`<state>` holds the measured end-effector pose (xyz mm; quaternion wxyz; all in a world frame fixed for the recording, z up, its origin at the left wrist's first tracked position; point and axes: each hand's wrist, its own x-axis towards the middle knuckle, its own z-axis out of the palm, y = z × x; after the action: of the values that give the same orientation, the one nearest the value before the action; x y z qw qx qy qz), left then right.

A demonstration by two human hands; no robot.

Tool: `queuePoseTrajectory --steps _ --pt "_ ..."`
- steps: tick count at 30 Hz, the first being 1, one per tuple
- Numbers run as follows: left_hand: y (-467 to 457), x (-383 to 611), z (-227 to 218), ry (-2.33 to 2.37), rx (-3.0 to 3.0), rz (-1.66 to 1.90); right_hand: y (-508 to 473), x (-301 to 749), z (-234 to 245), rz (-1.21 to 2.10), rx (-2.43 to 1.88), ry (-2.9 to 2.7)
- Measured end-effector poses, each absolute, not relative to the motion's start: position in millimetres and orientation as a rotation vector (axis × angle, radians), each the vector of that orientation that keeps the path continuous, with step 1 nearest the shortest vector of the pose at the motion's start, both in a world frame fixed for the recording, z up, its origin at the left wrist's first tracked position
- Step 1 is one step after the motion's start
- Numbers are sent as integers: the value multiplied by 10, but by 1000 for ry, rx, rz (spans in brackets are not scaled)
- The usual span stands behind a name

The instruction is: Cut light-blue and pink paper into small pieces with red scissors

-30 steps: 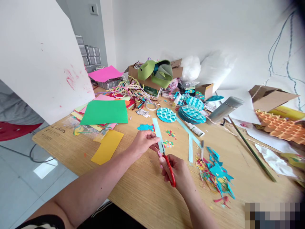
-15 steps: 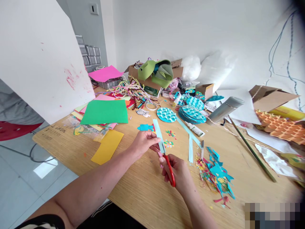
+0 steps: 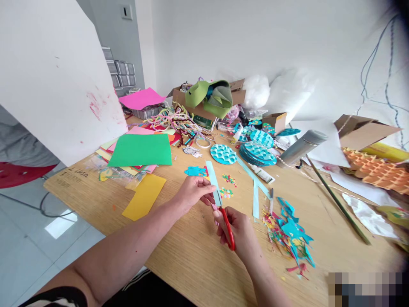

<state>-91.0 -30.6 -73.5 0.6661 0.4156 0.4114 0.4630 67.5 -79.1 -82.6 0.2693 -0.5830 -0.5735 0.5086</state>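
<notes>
My left hand point(image 3: 198, 190) pinches a pale blue paper strip point(image 3: 212, 177) over the front middle of the table. In my right hand point(image 3: 237, 228) are red-handled scissors point(image 3: 228, 229), their blades at the strip's near end. A bit of pink paper point(image 3: 216, 210) shows between the two hands; which hand holds it is hard to tell. Beyond the strip lie a blue paper fish point(image 3: 195, 171) and small piles of coloured paper bits point(image 3: 227, 193). Two more pale blue strips point(image 3: 256, 199) rest to the right, near a pen point(image 3: 271, 201).
Blue paper scraps point(image 3: 292, 228) lie right of my hands. Green paper point(image 3: 140, 150) and yellow paper point(image 3: 144, 198) are at left. Scale-patterned blue discs point(image 3: 257, 153), a glue tube point(image 3: 262, 174), a grey bottle point(image 3: 303, 147) and a green stick point(image 3: 340, 200) stand or lie farther back and right.
The strip's far end has shifted very slightly to the right and down. Both hands and the scissors stay in almost the same place.
</notes>
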Motion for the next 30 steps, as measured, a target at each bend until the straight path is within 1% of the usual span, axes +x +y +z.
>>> queuePoseTrajectory --steps 30 --pt "-306 -883 -778 910 907 997 -798 678 -814 1354 -1578 -1565"
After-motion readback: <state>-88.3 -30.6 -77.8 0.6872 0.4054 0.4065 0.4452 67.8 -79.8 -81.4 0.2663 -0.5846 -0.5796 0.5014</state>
